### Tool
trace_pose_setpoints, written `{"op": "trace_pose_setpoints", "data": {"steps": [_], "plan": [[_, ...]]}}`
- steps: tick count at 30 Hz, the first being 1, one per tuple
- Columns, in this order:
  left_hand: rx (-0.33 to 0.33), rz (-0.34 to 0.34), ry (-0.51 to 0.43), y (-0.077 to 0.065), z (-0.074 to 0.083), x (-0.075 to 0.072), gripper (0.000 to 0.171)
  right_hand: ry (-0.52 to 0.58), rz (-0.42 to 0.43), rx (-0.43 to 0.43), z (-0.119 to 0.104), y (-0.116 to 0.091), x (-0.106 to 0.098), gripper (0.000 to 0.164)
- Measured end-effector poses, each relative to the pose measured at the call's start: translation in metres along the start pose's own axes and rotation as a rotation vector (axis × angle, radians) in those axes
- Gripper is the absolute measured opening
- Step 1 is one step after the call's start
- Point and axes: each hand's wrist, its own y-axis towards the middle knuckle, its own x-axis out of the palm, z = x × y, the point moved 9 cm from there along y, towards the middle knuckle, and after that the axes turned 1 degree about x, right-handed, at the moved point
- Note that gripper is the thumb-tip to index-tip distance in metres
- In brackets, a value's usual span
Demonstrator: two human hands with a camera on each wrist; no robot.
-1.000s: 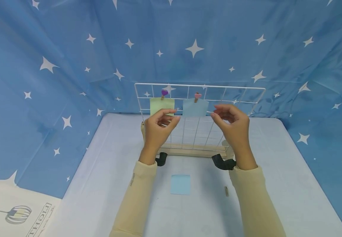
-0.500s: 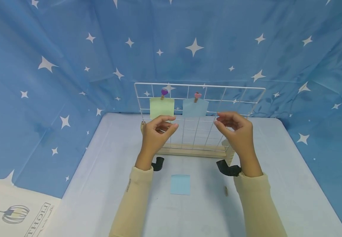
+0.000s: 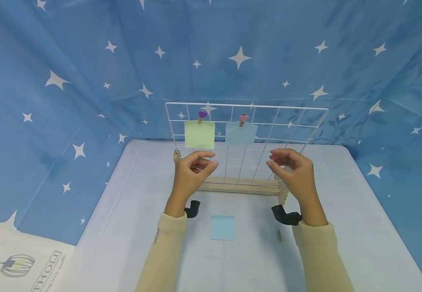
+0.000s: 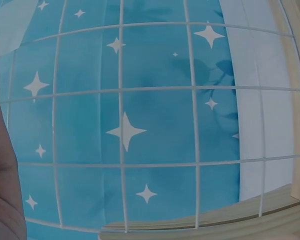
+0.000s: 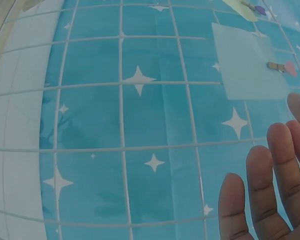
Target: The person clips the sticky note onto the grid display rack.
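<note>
Two paper notes hang on a white wire grid [image 3: 269, 134]. A purple heart clothespin [image 3: 202, 115] holds the green note [image 3: 199, 135], and a pink heart clothespin [image 3: 243, 119] holds the blue note [image 3: 241, 133]. My left hand [image 3: 192, 170], fingers loosely bent and holding nothing, hovers in front of the grid just below the green note. To the right of the blue note and lower, my right hand [image 3: 294, 170] hovers in the same way, thumb and fingertips apart. Another blue note [image 3: 222, 228] lies on the table, with a small clothespin [image 3: 279, 235] to its right.
The grid stands in a wooden base [image 3: 240, 186] on a table with a white cloth [image 3: 138, 194]. Behind hangs a blue curtain [image 3: 123, 101] with white stars. Black camera mounts [image 3: 286, 215] sit at both wrists.
Both hands have drawn back from the grid, lower in the head view and slightly farther apart. The green note now shows whole above the left hand. Both hanging notes have stayed in place.
</note>
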Motion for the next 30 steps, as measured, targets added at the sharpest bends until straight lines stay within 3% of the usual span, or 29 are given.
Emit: {"op": "trace_pose_setpoints", "data": {"steps": [12, 30], "plan": [[-0.049, -0.040, -0.028, -0.017, -0.016, 0.004, 0.020, -0.028, -0.047, 0.023, 0.014, -0.017, -0.002, 0.024], [-0.053, -0.024, -0.076, -0.035, -0.032, 0.013, 0.019, -0.028, -0.036, 0.059, 0.031, -0.035, -0.002, 0.024]]}}
